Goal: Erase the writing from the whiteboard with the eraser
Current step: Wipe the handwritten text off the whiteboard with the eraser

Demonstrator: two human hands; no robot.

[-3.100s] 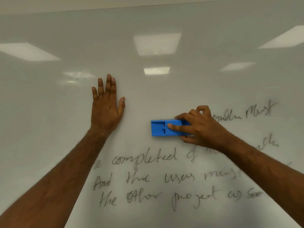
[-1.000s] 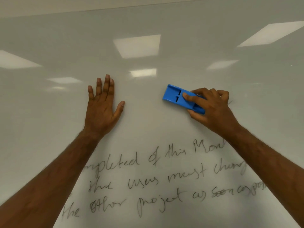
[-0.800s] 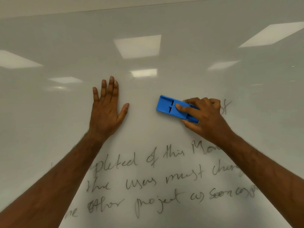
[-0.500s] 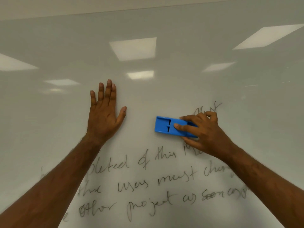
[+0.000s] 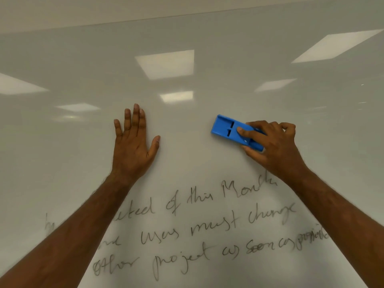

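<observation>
From the head camera I see my right hand [image 5: 274, 146] clamped around the blue eraser [image 5: 230, 129], forefinger lying along its back, pressing it flat on the whiteboard [image 5: 207, 38]; the eraser sits tilted, its free end up and to the left, on bare board above the writing [image 5: 197, 223]; my left hand [image 5: 133, 146] lies flat on the board, fingers spread and holding nothing, well left of the eraser; three lines of black handwriting run below both hands, partly hidden by my forearms.

Dim, even light; ceiling panels glare off the glossy whiteboard [image 5: 207, 34], whose top edge bows with wide-angle distortion.
</observation>
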